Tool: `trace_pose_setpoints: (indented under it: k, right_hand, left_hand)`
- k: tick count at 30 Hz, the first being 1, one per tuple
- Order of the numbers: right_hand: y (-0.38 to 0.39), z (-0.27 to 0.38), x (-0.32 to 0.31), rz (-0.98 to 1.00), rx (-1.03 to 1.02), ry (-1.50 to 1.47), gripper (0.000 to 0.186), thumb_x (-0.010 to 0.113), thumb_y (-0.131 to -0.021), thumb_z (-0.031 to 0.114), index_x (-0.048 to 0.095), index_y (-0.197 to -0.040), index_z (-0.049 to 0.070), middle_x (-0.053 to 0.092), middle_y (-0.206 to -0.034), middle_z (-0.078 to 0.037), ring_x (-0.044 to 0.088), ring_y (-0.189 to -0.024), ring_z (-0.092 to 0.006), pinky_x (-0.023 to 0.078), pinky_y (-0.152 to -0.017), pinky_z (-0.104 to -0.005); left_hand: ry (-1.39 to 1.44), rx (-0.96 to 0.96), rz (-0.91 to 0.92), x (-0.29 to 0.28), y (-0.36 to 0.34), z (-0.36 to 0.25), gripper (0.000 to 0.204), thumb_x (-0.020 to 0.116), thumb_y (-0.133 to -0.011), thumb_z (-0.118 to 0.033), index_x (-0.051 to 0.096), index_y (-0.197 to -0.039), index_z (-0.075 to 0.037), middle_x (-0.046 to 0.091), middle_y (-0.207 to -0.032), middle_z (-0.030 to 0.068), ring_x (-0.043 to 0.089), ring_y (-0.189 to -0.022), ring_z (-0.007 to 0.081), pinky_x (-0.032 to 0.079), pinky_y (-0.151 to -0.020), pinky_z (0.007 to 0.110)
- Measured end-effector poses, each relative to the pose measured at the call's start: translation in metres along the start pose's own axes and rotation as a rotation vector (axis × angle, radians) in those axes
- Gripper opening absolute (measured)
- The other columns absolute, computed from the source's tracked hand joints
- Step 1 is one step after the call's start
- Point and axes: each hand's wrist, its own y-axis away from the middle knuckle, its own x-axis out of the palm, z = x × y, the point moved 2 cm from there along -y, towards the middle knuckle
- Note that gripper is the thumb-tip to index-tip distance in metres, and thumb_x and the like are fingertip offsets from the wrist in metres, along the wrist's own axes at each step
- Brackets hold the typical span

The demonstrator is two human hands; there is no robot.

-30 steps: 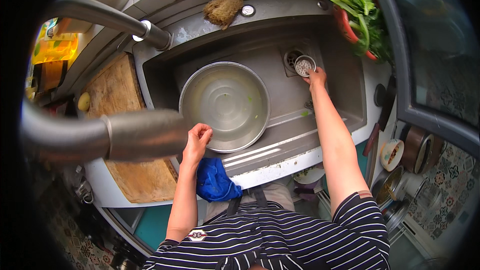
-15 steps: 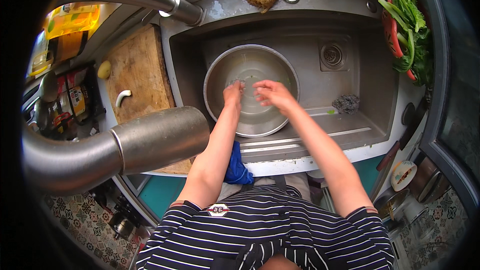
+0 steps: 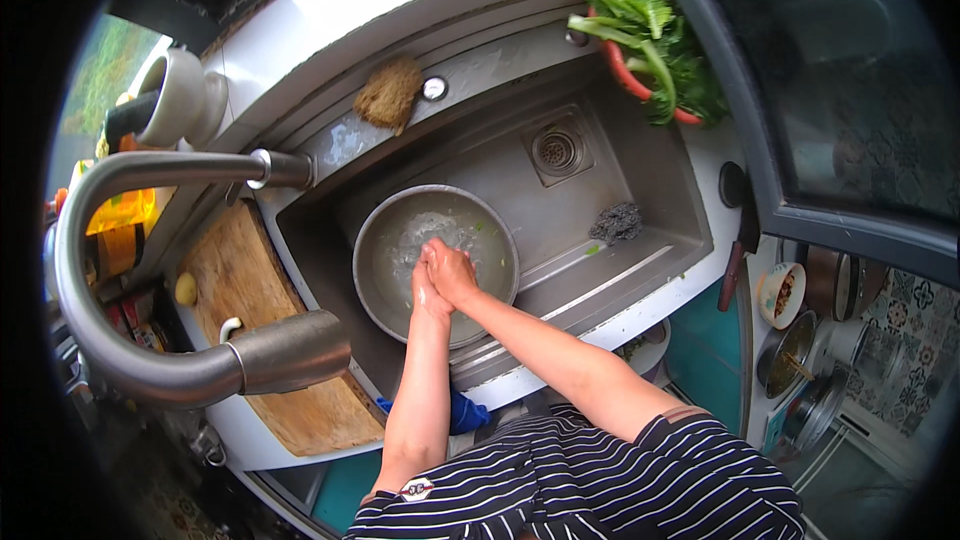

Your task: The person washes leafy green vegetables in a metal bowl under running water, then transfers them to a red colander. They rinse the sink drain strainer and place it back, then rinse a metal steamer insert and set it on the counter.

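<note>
My left hand (image 3: 428,285) and my right hand (image 3: 456,274) are pressed together over a round metal basin (image 3: 511,270) in the sink. The right hand is closed across the left one, whose fingers are mostly hidden. No object shows between the two. Both hands look wet. Water (image 3: 455,230) in the basin is churned and frothy just beyond the fingertips, with small green bits floating at the right side.
The sink (image 3: 470,150) holds a drain (image 3: 557,151) and a steel scourer (image 3: 616,223). Leafy greens (image 3: 650,35) lie in a red colander at the far right. A bent faucet (image 3: 180,370) and a cutting board (image 3: 235,260) are on the left. A knife (image 3: 738,260) rests right.
My hands were apart over the basin and have come together. The water has become frothy. The whole view has turned and shifted, so the sink appears tilted.
</note>
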Motion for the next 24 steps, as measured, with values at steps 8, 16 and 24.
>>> trace_pose_setpoints:
  k: [8,16,24]
  right_hand:
    - [-0.004,-0.068,-0.168,-0.561,-0.111,-0.988,0.041,0.064,-0.078,0.014,0.048,-0.115,0.007,0.056,-0.094,-0.005,0.057,-0.087,-0.0154,0.048,-0.072,-0.0292]
    - [-0.058,-0.073,-0.310,-0.476,-0.003,-1.882,0.030,0.068,-0.078,0.018,0.052,-0.098,0.002,0.053,-0.094,-0.011,0.057,-0.086,-0.0228,0.050,-0.071,-0.0346]
    - [-0.093,-0.066,-0.328,-0.619,-0.067,-2.179,0.029,0.048,-0.076,-0.004,0.050,-0.104,-0.007,0.059,-0.101,-0.022,0.060,-0.090,-0.0331,0.055,-0.072,-0.0376]
  left_hand:
    - [-1.473,0.611,-0.343,0.017,0.066,-0.079,0.022,0.059,-0.079,-0.018,0.059,-0.098,-0.007,0.058,-0.103,0.0090,0.055,-0.096,0.0187,0.043,-0.083,0.030]
    - [-1.929,0.989,-0.302,0.076,0.141,-0.050,0.043,0.056,-0.070,0.004,0.056,-0.111,-0.009,0.040,-0.132,0.0171,0.051,-0.110,0.0271,0.042,-0.090,0.034]
    - [-1.936,0.817,-0.430,0.066,0.155,-0.031,0.021,0.062,-0.080,-0.013,0.061,-0.100,-0.004,0.063,-0.096,0.0110,0.062,-0.085,0.0207,0.048,-0.074,0.032]
